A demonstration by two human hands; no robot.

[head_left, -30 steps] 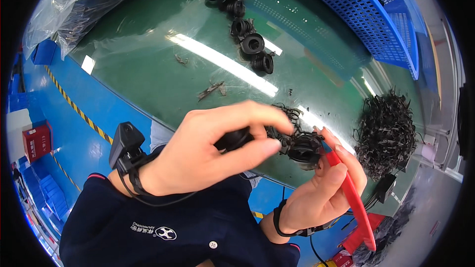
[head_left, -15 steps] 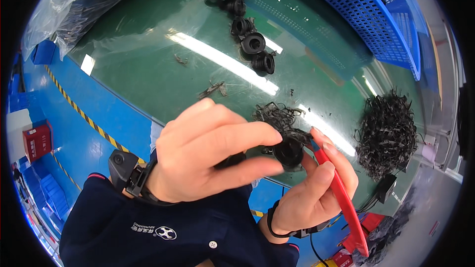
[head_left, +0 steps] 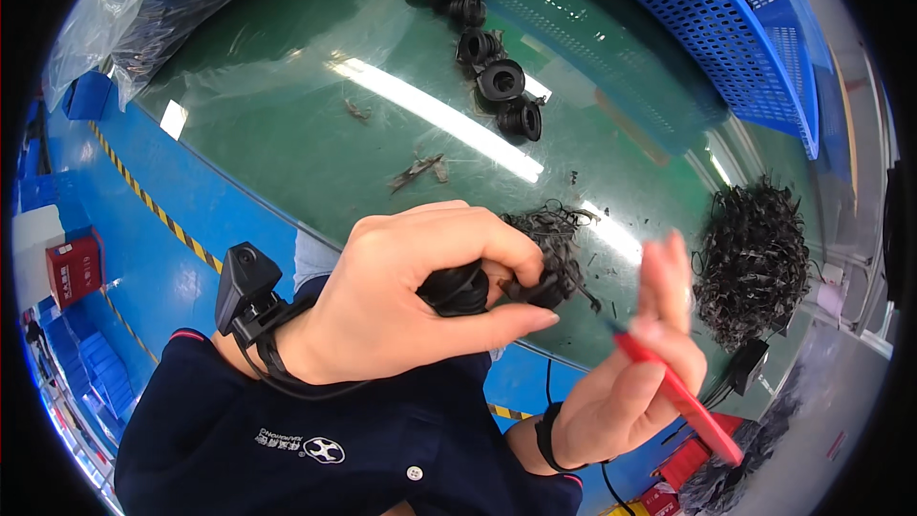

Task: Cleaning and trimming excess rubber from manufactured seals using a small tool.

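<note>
My left hand (head_left: 396, 272) curls around a black ribbed rubber bellows (head_left: 457, 289), held over the table's near edge. A second dark rounded end (head_left: 540, 291) shows between its thumb and forefinger; whether it belongs to the same bellows I cannot tell. My right hand (head_left: 616, 397), partly smeared by motion, stands apart to the right. It grips a slim red-handled tool (head_left: 695, 413) with a short dark tip, like a trimming knife. Just beyond my left fingertips lies a small heap of thin black rubber trimmings (head_left: 552, 227).
Several black bellows (head_left: 501, 81) lie in a line on the green tabletop (head_left: 296, 134). A big pile of black trimmings (head_left: 755, 263) sits at the right. A blue perforated basket (head_left: 707, 29) stands far right, and clear plastic sheeting (head_left: 124, 14) hangs far left.
My right hand has drawn away to the right and down from the bellows, carrying the red-handled tool. The bellows has turned and sits deeper in my left hand.
</note>
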